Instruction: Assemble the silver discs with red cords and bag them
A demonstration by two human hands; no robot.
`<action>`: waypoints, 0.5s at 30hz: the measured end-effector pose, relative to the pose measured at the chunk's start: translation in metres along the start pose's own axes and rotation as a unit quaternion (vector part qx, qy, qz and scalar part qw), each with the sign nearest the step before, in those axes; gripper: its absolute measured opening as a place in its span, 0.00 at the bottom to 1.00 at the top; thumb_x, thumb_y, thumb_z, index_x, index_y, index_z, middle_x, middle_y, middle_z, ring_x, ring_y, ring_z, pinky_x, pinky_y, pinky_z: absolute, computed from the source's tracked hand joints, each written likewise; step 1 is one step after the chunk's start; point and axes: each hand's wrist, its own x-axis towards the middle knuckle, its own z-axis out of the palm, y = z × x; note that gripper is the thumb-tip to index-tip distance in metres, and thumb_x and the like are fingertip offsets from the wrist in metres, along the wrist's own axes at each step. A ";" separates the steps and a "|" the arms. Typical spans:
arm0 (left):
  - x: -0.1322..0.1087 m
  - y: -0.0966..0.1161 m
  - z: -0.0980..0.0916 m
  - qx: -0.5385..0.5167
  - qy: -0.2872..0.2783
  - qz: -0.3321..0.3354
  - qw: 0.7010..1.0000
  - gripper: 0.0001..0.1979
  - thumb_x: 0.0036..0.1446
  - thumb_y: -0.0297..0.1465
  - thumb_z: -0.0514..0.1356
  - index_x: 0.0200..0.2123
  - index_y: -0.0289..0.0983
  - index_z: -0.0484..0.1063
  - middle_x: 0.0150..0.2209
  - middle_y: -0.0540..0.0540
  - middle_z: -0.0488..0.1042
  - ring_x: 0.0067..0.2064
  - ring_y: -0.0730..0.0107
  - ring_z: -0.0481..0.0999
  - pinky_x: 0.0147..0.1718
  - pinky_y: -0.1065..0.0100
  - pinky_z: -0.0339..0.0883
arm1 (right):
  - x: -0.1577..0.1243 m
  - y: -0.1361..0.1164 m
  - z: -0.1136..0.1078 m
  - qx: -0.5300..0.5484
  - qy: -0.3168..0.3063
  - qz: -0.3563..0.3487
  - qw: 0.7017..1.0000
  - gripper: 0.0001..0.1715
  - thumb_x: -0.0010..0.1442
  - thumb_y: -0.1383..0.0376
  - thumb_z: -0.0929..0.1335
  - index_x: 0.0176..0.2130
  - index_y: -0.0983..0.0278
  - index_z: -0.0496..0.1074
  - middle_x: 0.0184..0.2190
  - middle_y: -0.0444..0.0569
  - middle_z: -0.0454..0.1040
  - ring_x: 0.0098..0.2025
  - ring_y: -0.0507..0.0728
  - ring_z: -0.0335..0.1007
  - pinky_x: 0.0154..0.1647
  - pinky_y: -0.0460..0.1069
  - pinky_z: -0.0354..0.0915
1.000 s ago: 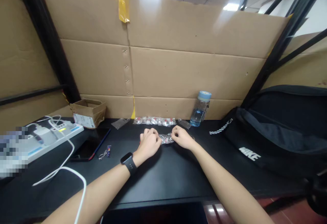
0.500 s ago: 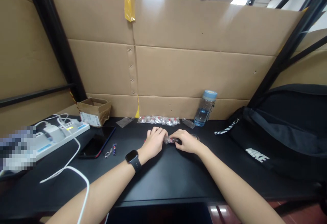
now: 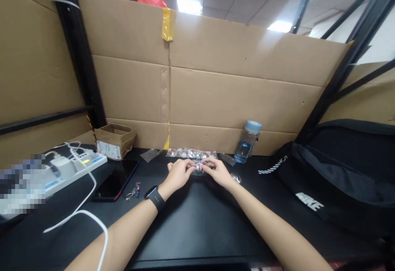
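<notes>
Between my hands is a small clear plastic packet (image 3: 199, 168) with something red and silver in it. My left hand (image 3: 180, 175) pinches its left side with thumb and fingers. On the right side, my right hand (image 3: 219, 173) grips it the same way. Just behind the hands lies a row of similar clear packets (image 3: 191, 153) holding round red and silver pieces. A small shiny round piece (image 3: 236, 178) rests beside my right wrist. Flat clear plastic bags lie at both ends of the row, a left bag (image 3: 151, 155) and a right bag (image 3: 227, 159).
Left on the black table (image 3: 197, 225) are a phone-like black tablet (image 3: 116, 180), a small keychain (image 3: 135, 191), a power strip (image 3: 70, 168) with white cables and an open cardboard box (image 3: 115, 141). A water bottle (image 3: 247, 142) and black backpack (image 3: 336, 188) stand right.
The view has tilted upward a little. My hands have turned the packet so its red and silver content faces me, and my fingertips now hold it from both sides.
</notes>
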 end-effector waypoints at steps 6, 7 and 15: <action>0.016 -0.027 -0.019 -0.005 0.041 -0.095 0.995 0.11 0.65 0.39 0.56 0.39 0.45 0.79 0.38 0.50 0.83 0.46 0.59 0.79 0.47 0.59 0.56 | 0.048 -0.005 0.026 0.021 -0.006 0.086 0.996 0.24 0.52 0.58 0.76 0.46 0.66 0.74 0.29 0.47 0.80 0.31 0.55 0.76 0.36 0.48 0.67; 0.018 -0.031 -0.021 0.011 0.046 -0.108 0.993 0.13 0.66 0.39 0.55 0.39 0.45 0.79 0.38 0.49 0.82 0.46 0.58 0.78 0.47 0.58 0.57 | 0.060 -0.006 0.031 -0.007 0.011 0.095 0.995 0.22 0.53 0.59 0.75 0.45 0.66 0.74 0.30 0.48 0.81 0.31 0.55 0.76 0.36 0.48 0.68; 0.014 -0.050 -0.024 0.144 0.040 -0.110 0.983 0.11 0.61 0.31 0.56 0.34 0.42 0.80 0.42 0.42 0.80 0.51 0.51 0.71 0.48 0.53 0.57 | 0.137 0.000 0.065 -0.186 0.098 0.132 0.969 0.11 0.54 0.67 0.73 0.40 0.66 0.77 0.38 0.54 0.81 0.38 0.59 0.78 0.38 0.49 0.68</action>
